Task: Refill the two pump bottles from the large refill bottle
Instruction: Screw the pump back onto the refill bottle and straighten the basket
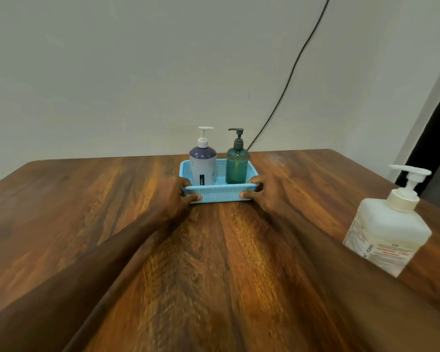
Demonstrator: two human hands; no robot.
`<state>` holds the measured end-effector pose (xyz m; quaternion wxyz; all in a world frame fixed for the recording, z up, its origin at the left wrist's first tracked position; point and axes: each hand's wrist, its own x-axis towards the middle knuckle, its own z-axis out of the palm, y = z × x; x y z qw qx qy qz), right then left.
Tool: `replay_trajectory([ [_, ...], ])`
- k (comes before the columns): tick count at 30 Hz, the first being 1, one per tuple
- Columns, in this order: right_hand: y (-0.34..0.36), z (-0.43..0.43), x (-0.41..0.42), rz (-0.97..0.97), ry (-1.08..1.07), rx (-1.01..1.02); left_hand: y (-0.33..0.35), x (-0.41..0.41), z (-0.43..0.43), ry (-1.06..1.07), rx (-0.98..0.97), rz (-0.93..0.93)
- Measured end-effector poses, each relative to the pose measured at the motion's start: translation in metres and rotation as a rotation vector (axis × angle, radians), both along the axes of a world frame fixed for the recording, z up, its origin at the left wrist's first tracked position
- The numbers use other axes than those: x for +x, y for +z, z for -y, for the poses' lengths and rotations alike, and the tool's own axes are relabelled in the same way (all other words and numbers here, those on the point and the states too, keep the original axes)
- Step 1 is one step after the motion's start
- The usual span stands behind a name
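Our left hand (pixel 174 193) grips the near-left corner of the shallow light blue perforated plastic basket (pixel 220 193): the thumb presses against the front wall and a finger curls over the rim above it. Our right hand (pixel 266 190) mirrors that hold on the near-right corner, thumb on the front wall and a finger hooked over the rim, so both hands pinch the basket between thumb and fingers. Both forearms stretch out from the bottom of the view to reach it. Inside the basket two pump bottles stand upright side by side: on the left a rounded purple bottle with a pale label and a white pump (pixel 203 166), on the right a translucent teal bottle with a dark grey pump (pixel 236 165). The basket sits toward the far edge of the dark reddish-brown wood-grain surface (pixel 214 262). Well apart from it, near the right edge of the surface and closer to us, stands the large square whitish refill bottle with a cream pump and a printed label (pixel 389 229), its lower part hidden behind our right forearm. Behind the surface rises a plain pale wall (pixel 137 72), with a thin black cable (pixel 290 74) running diagonally down it to behind the surface's far edge.
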<state>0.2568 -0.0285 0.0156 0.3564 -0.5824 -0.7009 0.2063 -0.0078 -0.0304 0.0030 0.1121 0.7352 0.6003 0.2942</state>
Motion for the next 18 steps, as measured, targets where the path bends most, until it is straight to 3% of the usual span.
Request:
replay_trajectory([
  [9, -0.006, -0.050, 0.002, -0.038, -0.036, -0.033, -0.012, 0.009, -0.037, 0.058, -0.012, -0.023],
  [18, 0.006, 0.002, -0.005, 0.007, -0.069, -0.048, 0.003, 0.029, 0.019, 0.058, 0.067, 0.036],
])
